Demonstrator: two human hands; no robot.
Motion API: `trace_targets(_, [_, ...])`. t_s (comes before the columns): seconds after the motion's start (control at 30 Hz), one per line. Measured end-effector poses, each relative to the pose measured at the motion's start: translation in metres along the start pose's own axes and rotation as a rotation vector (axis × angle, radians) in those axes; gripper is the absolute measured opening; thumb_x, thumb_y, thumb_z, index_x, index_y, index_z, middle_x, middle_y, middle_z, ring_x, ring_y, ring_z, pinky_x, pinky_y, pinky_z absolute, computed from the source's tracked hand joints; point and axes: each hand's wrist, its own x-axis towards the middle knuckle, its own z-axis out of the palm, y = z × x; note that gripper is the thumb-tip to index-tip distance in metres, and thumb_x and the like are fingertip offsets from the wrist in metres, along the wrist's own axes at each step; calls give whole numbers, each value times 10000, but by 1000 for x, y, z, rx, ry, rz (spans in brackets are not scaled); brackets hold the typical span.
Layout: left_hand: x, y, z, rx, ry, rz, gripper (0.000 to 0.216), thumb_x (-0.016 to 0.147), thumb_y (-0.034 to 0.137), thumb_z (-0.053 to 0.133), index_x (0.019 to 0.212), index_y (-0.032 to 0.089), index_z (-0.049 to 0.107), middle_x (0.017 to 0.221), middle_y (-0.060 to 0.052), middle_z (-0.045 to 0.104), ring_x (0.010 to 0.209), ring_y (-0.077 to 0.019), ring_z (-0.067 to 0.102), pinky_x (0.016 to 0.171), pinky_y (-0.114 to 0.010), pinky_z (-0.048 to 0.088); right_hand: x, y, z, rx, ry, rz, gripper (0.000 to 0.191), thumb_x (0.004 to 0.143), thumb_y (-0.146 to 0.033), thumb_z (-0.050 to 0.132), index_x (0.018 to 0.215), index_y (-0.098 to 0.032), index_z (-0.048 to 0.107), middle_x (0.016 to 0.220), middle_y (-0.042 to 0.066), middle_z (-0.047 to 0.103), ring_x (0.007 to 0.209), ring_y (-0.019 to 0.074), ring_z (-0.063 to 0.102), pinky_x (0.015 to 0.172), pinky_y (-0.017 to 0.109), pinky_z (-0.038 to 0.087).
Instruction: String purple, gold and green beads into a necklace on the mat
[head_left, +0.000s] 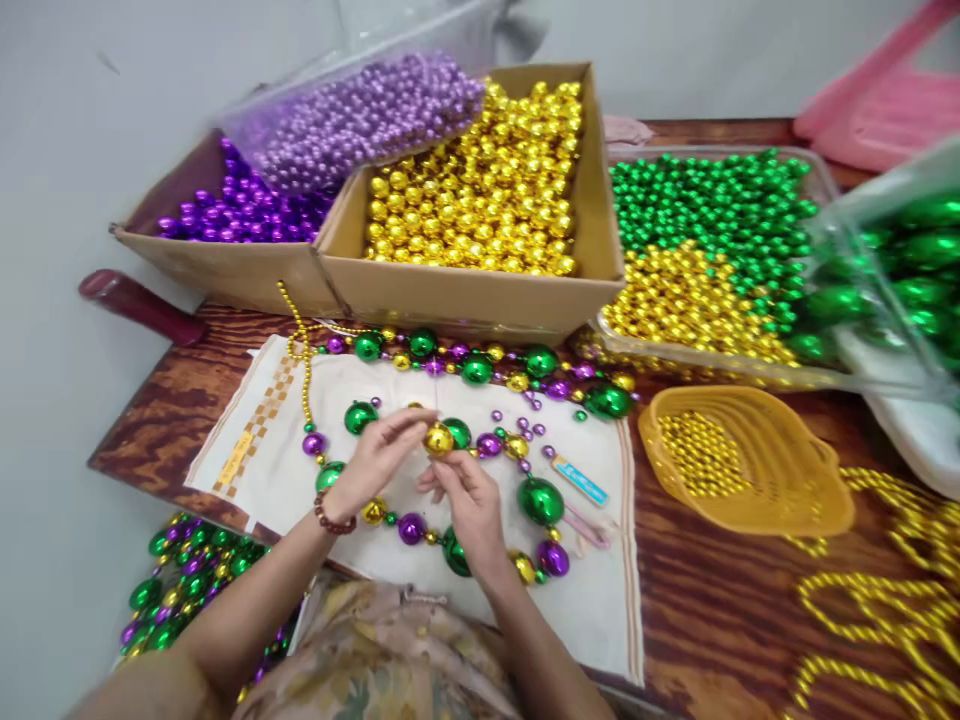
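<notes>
A large shiny gold bead (439,440) sits between my two hands above a white towel (285,490). My right hand (471,500) pinches it from below. The fingers of my left hand (379,455) are closed at the bead's upper left; what they pinch is too small to make out. A faint thin line rises above those fingertips. Close behind the gold bead is a green bead (456,433). A strand of purple, green and gold beads curves across the towel, with a large green bead (540,500) at its right and a purple bead (411,528) near the front.
Behind the towel stand a cardboard box of gold beads (472,290) and a purple bead bag (367,120). A clear tub (750,365) holds green and gold beads. A yellow basket (795,480), gold bead strings (847,605) and a blue-orange packet (581,482) lie rightward.
</notes>
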Motion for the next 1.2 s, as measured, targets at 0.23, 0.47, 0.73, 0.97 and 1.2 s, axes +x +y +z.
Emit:
trace_targets(0.23, [34,34,52,689,-206,431,185,916,257,604,1055,220,720,1023,-71,674,955,-207,616,919,-318,480,6,-1,4,-23,-15,101,222,894,-330,537,789,-152,620,660,26,699,534,122,666,473,177,444])
trace_targets(0.47, [90,8,112,1655,-831,378,296,916,77,415,986,138,697,958,-136,686,867,-254,671,709,-331,495,8,1,4,-82,-62,94,237,898,-201,513,693,-155,622,638,10,674,529,107,644,519,177,473])
trace_targets(0.73, [103,40,159,1514,-628,661,266,980,212,425,963,150,683,936,-120,674,821,-209,633,721,-306,471,7,-4,0,-99,-77,85,195,854,-65,495,789,-149,658,596,-34,625,482,85,619,511,157,455])
trace_targets(0.97, [198,101,260,1619,-332,801,360,892,-1,396,1039,78,715,1021,-209,681,1025,-294,618,813,-390,486,4,-3,0,-123,-148,140,216,858,-67,458,806,-158,647,614,-36,613,518,98,641,474,146,418])
trace_targets(1.2, [314,118,289,1786,-385,559,254,792,77,623,998,111,767,970,-195,708,1081,-338,623,939,-467,460,6,-1,-5,-137,-195,136,198,836,-68,449,743,-170,591,563,-54,554,447,76,586,411,113,358])
